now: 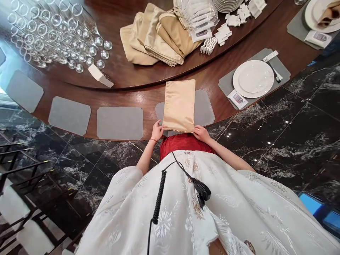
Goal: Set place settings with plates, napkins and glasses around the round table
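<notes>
A folded gold satin napkin [179, 104] lies lengthwise on a grey placemat [204, 111] at the near edge of a round wooden table [148, 94]. My left hand [157, 130] pinches the napkin's near left corner. My right hand [202, 133] grips its near right corner. Both hands rest at the table's edge, fingers closed on the cloth.
A pile of gold napkins [156, 35] sits on the inner turntable, beside many upturned glasses [53, 32], white chopstick rests [220, 35] and wrapped packets [199, 16]. Bare grey mats [119, 123] lie to the left. A set place with white plates [253, 78] is at right. Black marble floor below.
</notes>
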